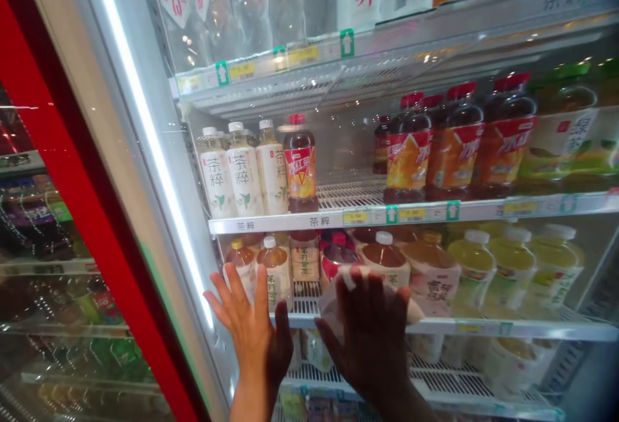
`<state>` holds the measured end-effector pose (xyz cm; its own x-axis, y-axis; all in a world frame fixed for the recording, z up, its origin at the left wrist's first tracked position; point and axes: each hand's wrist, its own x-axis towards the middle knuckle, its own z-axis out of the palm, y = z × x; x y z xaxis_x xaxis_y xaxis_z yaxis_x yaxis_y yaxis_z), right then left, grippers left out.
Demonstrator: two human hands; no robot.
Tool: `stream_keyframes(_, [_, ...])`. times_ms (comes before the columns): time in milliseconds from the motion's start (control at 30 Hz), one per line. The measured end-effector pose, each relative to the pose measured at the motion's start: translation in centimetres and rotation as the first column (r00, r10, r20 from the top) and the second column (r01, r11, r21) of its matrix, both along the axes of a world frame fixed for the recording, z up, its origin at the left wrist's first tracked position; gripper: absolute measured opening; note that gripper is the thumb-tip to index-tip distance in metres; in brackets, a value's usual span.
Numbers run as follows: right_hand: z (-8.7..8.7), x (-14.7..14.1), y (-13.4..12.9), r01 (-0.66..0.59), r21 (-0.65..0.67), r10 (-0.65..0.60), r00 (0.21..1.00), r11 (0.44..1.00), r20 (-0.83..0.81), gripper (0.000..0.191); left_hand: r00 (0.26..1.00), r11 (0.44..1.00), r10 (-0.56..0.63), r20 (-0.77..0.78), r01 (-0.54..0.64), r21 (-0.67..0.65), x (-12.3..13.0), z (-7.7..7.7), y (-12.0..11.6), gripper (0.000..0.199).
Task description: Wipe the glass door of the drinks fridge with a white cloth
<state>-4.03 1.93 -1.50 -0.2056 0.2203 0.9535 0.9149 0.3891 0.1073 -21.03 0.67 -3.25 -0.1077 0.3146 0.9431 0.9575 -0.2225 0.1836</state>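
My left hand [256,325] is raised with its fingers spread, palm toward the drinks cooler, and holds nothing. It appears in front of a shelf with a white-capped bottle [274,273] and a gold-capped bottle [239,255]. To its right, my right hand [370,328] is dark against the light, its fingers over a thin, whitish, translucent cloth [333,296], perhaps a wipe. The cloth shows on both sides of that hand and between its fingers. Light spots suggest a glass pane before the bottles; whether either hand touches it, I cannot tell.
Red-capped iced tea bottles [454,141] and white-labelled bottles [244,173] stand on the middle shelf [285,221]. Below are pale yellow bottles [512,267]. A bright light strip [145,119] and a red frame [91,183] run down the left, with another cooler beyond.
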Motion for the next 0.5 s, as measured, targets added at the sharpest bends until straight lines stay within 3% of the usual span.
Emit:
stream_keyframes(67, [0.3, -1.7, -0.1, -0.013, 0.011, 0.013, 1.0, 1.0, 0.01, 0.083, 1.0, 1.0, 0.013, -0.022, -0.014, -0.011, -1.3, -0.2, 0.0, 0.085])
stream_keyframes(167, [3.4, -4.5, 0.2, -0.02, 0.009, 0.019, 0.998, 1.0, 0.06, 0.075, 0.999, 1.0, 0.005, -0.035, -0.005, 0.002, -2.4, -0.2, -0.1, 0.086])
stream_keyframes(233, [4.2, -5.8, 0.2, -0.004, 0.006, 0.004, 0.993, 1.0, 0.114, 0.066, 1.0, 1.0, -0.001, 0.001, 0.001, 0.013, -2.7, -0.2, -0.5, 0.084])
stream_keyframes(400, [-1.0, -5.5, -0.4, -0.04, 0.006, 0.038, 0.983, 0.999, 0.179, 0.058, 0.998, 0.999, -0.043, 0.035, 0.043, -0.018, -2.6, -0.5, -1.6, 0.079])
stream_keyframes(433, [-1.2, -5.0, -0.4, -0.055, 0.019, 0.051, 0.985, 0.998, 0.164, 0.061, 0.998, 0.998, -0.049, 0.032, 0.05, -0.026, -2.5, -0.5, -1.7, 0.078])
stream_keyframes(500, [0.4, -3.8, -0.1, -0.048, 0.014, 0.047, 0.993, 0.999, 0.112, 0.068, 0.998, 0.997, -0.064, 0.025, 0.065, -0.035, -1.9, -0.5, -1.7, 0.079])
